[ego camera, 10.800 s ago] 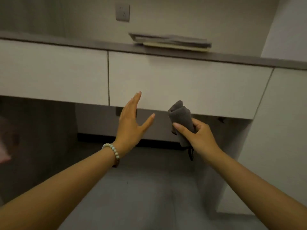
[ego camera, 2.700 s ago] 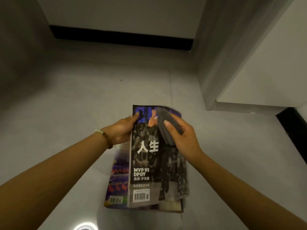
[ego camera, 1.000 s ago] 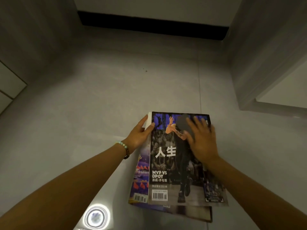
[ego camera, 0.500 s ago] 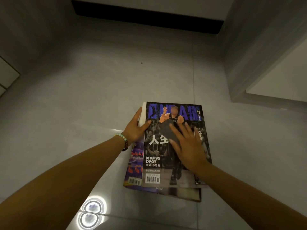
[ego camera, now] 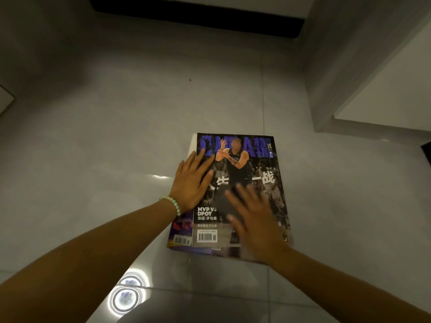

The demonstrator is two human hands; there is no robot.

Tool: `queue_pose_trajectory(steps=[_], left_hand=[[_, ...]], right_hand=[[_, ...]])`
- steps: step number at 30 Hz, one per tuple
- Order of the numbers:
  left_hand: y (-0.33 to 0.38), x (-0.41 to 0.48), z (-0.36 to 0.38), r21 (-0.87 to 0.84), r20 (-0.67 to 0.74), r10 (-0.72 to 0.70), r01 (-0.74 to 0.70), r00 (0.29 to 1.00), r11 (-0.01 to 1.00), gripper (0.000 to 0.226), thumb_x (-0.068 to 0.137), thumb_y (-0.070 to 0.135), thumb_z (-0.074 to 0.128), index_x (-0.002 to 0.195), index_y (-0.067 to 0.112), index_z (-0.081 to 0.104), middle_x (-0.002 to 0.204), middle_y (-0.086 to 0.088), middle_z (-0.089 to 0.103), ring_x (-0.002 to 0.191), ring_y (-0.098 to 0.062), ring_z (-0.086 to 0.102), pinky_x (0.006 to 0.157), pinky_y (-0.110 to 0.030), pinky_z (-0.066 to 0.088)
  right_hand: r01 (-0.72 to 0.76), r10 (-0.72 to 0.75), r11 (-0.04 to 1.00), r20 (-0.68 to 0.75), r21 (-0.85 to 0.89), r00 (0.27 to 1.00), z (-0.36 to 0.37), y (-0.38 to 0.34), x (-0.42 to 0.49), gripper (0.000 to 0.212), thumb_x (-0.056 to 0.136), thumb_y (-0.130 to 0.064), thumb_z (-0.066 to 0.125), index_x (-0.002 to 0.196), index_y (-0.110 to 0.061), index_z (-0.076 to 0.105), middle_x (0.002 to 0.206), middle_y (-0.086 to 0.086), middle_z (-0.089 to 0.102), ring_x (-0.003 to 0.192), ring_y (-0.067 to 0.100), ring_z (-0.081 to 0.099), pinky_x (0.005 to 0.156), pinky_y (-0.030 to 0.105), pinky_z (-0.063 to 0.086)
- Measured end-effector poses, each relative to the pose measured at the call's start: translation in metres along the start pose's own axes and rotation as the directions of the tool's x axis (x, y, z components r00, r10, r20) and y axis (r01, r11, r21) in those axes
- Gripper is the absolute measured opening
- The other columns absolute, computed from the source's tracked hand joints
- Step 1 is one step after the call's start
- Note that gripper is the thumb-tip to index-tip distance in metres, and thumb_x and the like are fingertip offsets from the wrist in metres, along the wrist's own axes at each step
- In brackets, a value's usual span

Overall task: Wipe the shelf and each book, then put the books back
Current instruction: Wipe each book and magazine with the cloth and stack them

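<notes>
A stack of magazines lies on the grey tiled floor. The top one, a dark basketball magazine [ego camera: 256,164] with blue title letters, faces up. A second magazine [ego camera: 180,236] pokes out at the stack's lower left. My left hand [ego camera: 192,183] rests flat on the top cover's left edge, fingers straight. My right hand [ego camera: 253,217], blurred by motion, presses a dark grey cloth [ego camera: 220,202] flat against the lower half of the cover with spread fingers. Most of the cloth is hidden under that hand.
A white cabinet side panel [ego camera: 382,89] stands at the right, close to the stack. A black skirting strip [ego camera: 198,17] runs along the far wall. Ceiling lights reflect off the glossy floor [ego camera: 126,297] near my left forearm.
My right hand has slid the cloth down the cover toward me, uncovering the title and the player picture. My left hand has shifted further onto the cover.
</notes>
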State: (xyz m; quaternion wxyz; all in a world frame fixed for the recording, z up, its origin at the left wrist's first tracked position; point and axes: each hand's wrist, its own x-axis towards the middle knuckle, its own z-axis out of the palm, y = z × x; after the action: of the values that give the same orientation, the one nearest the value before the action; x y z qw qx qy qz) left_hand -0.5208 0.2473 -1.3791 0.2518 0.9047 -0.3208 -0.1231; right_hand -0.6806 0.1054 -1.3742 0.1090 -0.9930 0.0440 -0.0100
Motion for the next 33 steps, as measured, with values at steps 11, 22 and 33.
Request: queue_pose_trajectory(steps=[11,22,33], left_hand=[[0.015,-0.003,0.004,0.271,0.026,0.019,-0.026,0.999,0.962,0.062,0.091,0.054,0.005,0.149,0.030,0.000,0.159,0.002,-0.001,0.146,-0.020,-0.010,0.112,-0.035,-0.016],[0.033,-0.004,0.026,0.228,-0.029,0.066,-0.057,0.997,0.972,0.072,0.086,0.054,-0.001,0.150,0.026,0.018,0.159,0.000,0.010,0.147,-0.021,0.001,0.116,-0.037,-0.008],[0.058,0.018,0.039,0.246,-0.057,0.034,-0.019,0.998,0.969,0.068,0.086,0.055,-0.001,0.150,0.033,0.008,0.159,-0.003,0.007,0.146,-0.023,-0.002,0.115,-0.045,-0.011]], right_hand=[[-0.269,0.268,0.956,0.020,0.118,0.963,-0.006,0.032,-0.018,0.058,0.094,-0.058,0.011,0.146,-0.032,0.014,0.156,0.005,0.025,0.144,0.028,0.018,0.114,0.046,0.009],[-0.325,0.323,0.896,0.059,0.301,0.945,-0.003,0.058,-0.040,0.056,0.091,-0.059,0.013,0.143,-0.041,0.008,0.159,-0.004,0.012,0.146,0.020,0.014,0.119,0.045,0.013],[-0.332,0.357,0.802,0.046,0.497,0.933,0.002,0.060,-0.020,0.051,0.095,-0.057,0.024,0.142,-0.045,0.008,0.159,-0.005,0.009,0.145,0.014,0.014,0.116,0.045,0.025]])
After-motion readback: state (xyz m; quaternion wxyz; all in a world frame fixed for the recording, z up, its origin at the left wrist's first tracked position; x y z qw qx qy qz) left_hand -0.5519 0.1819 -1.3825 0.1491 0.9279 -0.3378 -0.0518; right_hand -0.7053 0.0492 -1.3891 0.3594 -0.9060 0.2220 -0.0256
